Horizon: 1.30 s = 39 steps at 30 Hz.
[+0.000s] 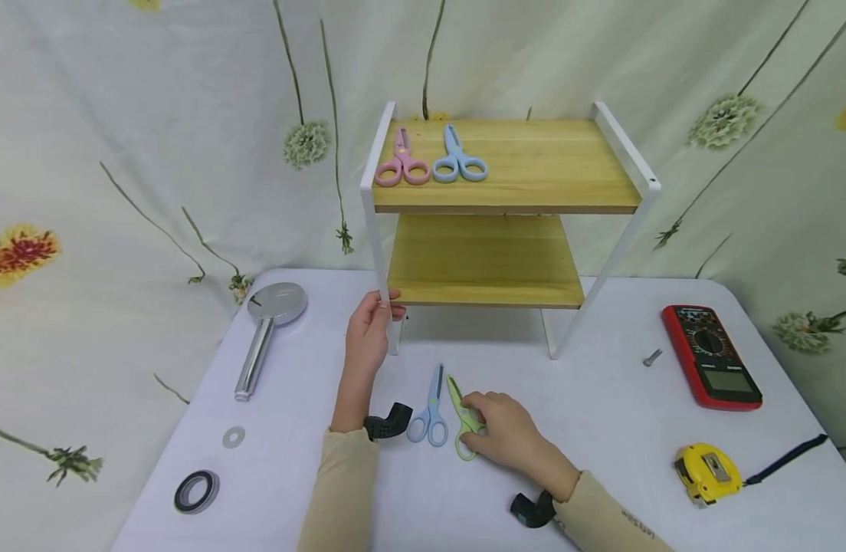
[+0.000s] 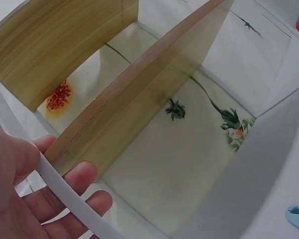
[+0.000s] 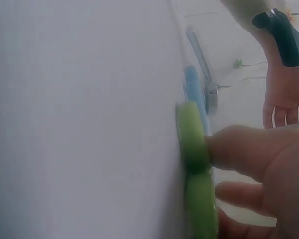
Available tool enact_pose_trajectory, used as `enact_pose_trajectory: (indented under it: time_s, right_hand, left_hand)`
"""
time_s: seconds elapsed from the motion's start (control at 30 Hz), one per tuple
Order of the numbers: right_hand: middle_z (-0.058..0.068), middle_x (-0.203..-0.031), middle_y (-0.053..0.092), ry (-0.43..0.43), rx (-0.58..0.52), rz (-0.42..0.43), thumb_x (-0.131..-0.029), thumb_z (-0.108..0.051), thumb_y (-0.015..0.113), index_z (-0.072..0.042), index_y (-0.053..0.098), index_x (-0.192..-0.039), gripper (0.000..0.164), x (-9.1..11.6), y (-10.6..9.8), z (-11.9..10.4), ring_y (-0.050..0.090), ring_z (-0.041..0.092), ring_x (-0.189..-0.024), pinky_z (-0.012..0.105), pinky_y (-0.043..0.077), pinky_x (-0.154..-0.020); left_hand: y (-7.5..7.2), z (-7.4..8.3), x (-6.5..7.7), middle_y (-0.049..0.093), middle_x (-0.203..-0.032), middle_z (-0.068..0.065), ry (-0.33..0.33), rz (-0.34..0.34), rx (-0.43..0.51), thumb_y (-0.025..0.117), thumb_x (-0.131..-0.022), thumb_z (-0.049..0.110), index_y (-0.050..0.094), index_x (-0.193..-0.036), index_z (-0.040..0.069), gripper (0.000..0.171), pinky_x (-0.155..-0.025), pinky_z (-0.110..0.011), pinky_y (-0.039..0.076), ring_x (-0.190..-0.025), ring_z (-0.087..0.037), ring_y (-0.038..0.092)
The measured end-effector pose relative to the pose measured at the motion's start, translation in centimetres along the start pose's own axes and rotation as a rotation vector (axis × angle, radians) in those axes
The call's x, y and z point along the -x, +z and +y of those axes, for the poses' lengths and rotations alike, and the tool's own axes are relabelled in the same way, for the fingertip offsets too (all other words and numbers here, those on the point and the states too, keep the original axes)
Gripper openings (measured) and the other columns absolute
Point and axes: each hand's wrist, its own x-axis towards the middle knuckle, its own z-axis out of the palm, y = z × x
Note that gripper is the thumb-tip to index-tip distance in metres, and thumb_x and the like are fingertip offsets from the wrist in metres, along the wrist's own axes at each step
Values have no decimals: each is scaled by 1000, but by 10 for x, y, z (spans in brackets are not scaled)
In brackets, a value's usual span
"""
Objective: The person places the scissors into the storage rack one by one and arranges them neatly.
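A two-tier wooden shelf with a white frame [image 1: 376, 238] stands at the back of the table. My left hand [image 1: 369, 330] grips its left upright near the lower board [image 2: 114, 117]; in the left wrist view the fingers wrap past the white bar. Green scissors [image 1: 454, 389] lie on the table in front of the shelf. My right hand [image 1: 507, 431] pinches them at the handles, and the right wrist view shows thumb and fingertips right at the green loops [image 3: 193, 142]. Blue scissors [image 1: 433, 406] lie just left of the green pair.
Pink scissors [image 1: 401, 161] and another blue pair [image 1: 454, 159] rest on the top board. Left on the table are a shower head [image 1: 259, 349], a washer [image 1: 234, 438] and a black ring [image 1: 181, 494]. Right are a bolt [image 1: 652, 358], a red multimeter [image 1: 713, 356] and a yellow tape measure [image 1: 706, 471].
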Motion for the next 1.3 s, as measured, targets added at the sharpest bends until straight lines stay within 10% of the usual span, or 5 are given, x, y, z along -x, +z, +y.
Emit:
enact_pose_trajectory:
  time_s: [0.83, 1.3]
  right_hand:
    - [-11, -59, 36, -3, -355, -214, -83, -3, 71, -6, 73, -113, 30, -1, -13, 12, 38, -1, -46, 16, 32, -49]
    - [11, -80, 67, 57, -632, -183, -89, -5, 66, 4, 73, -110, 25, -4, -35, 8, 49, 5, -50, 21, 43, -49]
  left_hand:
    - [-1, -2, 0, 68, -107, -25, 11, 4, -14, 41, -109, 15, 63, -123, 2, 29, -108, -53, 46, -106, -35, 64]
    - [0, 0, 0, 67, -108, -26, 3, 2, 1, 41, -109, 13, 63, -123, 1, 29, -108, -57, 44, -107, -36, 64]
